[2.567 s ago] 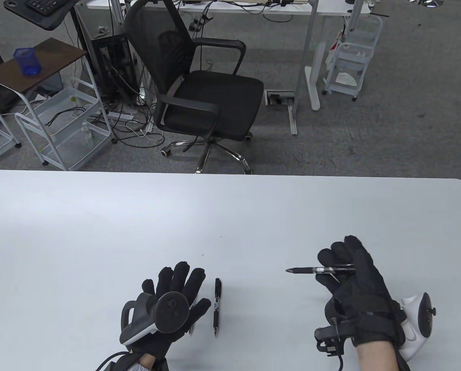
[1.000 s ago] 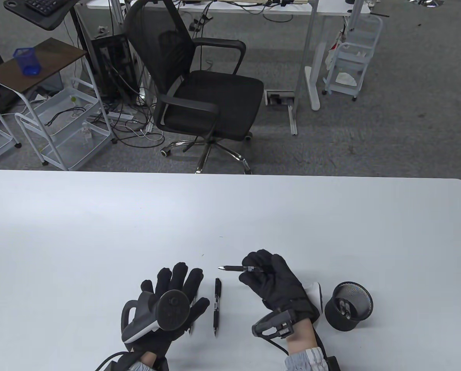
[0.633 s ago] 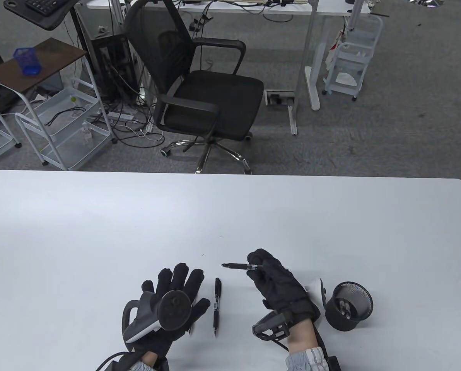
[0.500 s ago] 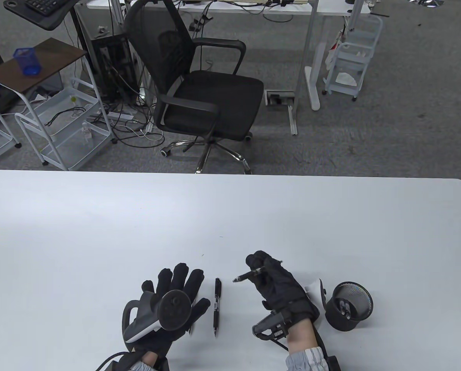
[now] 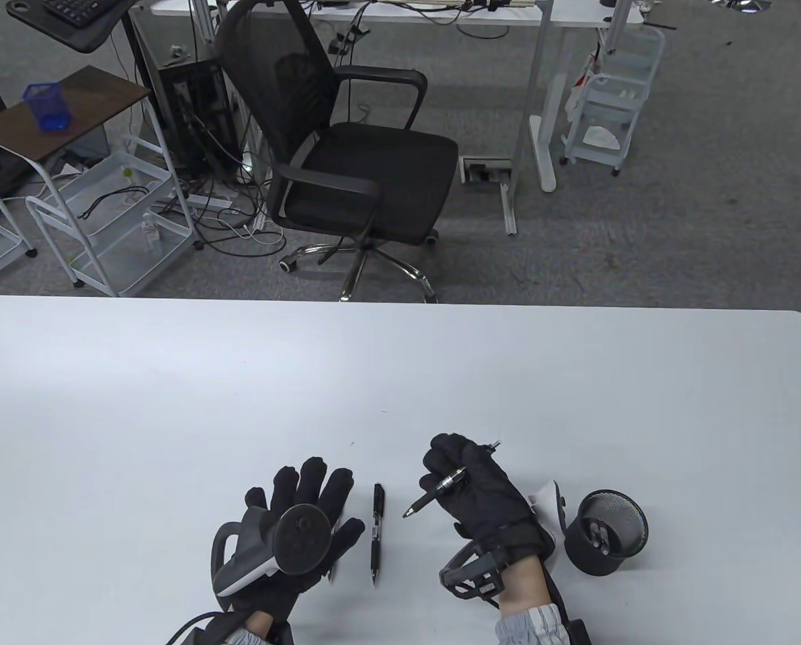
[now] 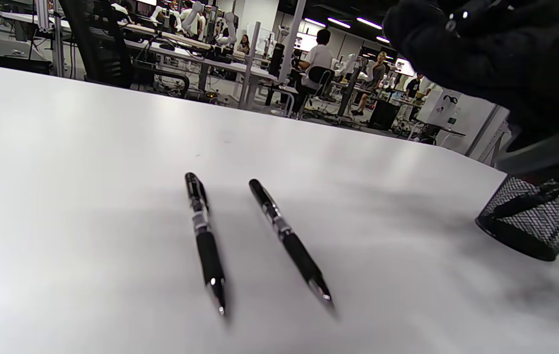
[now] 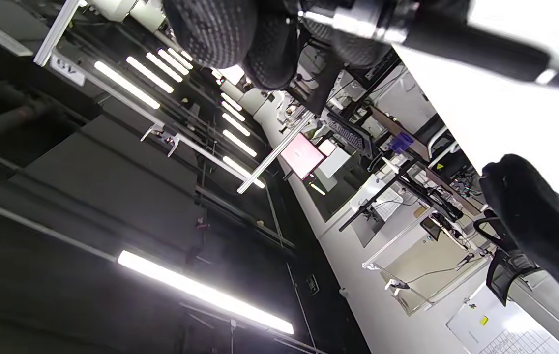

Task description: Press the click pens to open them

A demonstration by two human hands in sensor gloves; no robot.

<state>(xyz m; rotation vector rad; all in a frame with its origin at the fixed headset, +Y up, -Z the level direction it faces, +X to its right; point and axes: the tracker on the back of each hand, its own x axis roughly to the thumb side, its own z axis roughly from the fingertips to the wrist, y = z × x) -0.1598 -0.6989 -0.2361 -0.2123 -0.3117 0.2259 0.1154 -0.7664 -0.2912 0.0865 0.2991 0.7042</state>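
White table (image 5: pixel 172 376): right hand (image 5: pixel 481 487) grips a pen (image 5: pixel 441 487); left hand (image 5: pixel 300 524) lies flat, fingers spread.

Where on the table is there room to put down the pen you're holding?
The white table is bare across its far half and left side. A small gap lies between the lying pen and the right hand. It is crowded near the left hand and mesh pen cup.

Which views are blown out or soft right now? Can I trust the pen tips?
Right wrist view: table blown to pure white, held pen close and soft. Left wrist view: both lying pens sharp at mid-barrel, tips smeared; right hand a dark blur. Table view: evenly lit, sharp, wide-angle bowing of the table edge.
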